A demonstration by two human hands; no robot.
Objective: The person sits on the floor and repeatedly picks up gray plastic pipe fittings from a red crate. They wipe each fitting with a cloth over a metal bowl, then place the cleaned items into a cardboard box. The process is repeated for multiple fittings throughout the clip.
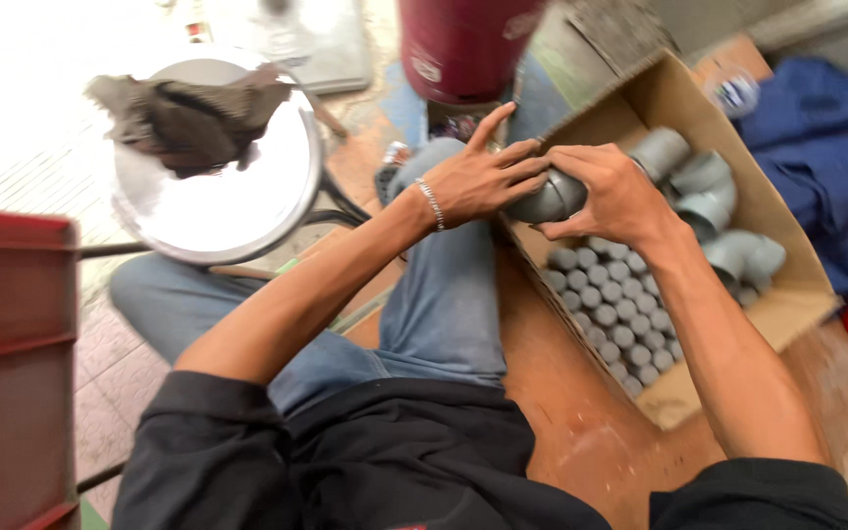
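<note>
The fingers [517, 167] of the left hand [473, 182] lie spread along one side of a grey plastic elbow pipe fitting [550, 199], index finger raised clear and the rest pressed against the part; the right hand [610, 191] closes over the other side, fingers curled round it. Both hands therefore grip the one fitting, which is held in the air above the near-left edge of an open brown cardboard box [787, 294], touching neither the box nor its contents. A silver chain bracelet [431, 203] sits on the left wrist. Inside the box, a block of small grey plastic round caps or couplings [612, 312] stands packed in tidy rows along the near side, and several larger grey elbow fittings [714, 201] lie loose towards the far side. Judgement: work is in its middle part, since many pieces sit in the box and one is in hand; whether the held fitting is complete or being joined cannot be told owing to blur. Outward: the box rests on a reddish-brown floor [561, 412]; a round metal stool [218, 196] with a dark rag [188, 118] stands at left, a red crate [12, 373] nearer, blue cloth [826, 147] at right.
</note>
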